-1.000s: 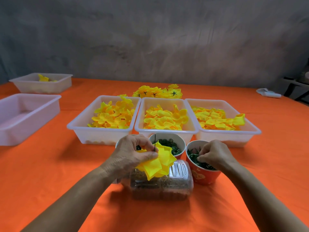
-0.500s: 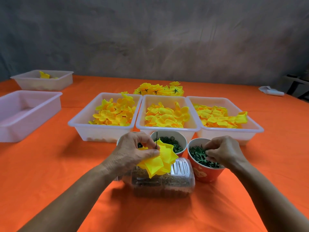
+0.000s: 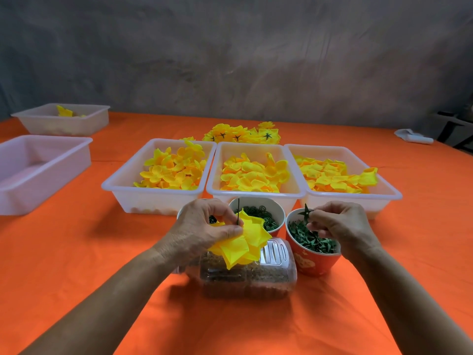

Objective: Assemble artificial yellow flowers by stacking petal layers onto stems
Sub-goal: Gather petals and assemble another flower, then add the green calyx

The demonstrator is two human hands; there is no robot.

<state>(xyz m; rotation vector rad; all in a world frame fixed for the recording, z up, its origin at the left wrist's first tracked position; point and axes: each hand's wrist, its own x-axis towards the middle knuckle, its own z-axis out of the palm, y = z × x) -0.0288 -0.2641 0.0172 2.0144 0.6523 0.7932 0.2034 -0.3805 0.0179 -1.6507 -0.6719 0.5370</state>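
Lifted since a moment ago, the right hand (image 3: 340, 226) now pinches a green star calyx (image 3: 305, 213) above the red cup (image 3: 313, 262).
Left of that cup, the left hand (image 3: 202, 229) grips the yellow flower (image 3: 245, 242); its thin stem (image 3: 238, 211) stands upright, tip up.

Three petal trays (image 3: 158, 198) sit side by side behind two cups (image 3: 277, 210), finished flowers (image 3: 243, 134) lying behind the trays.
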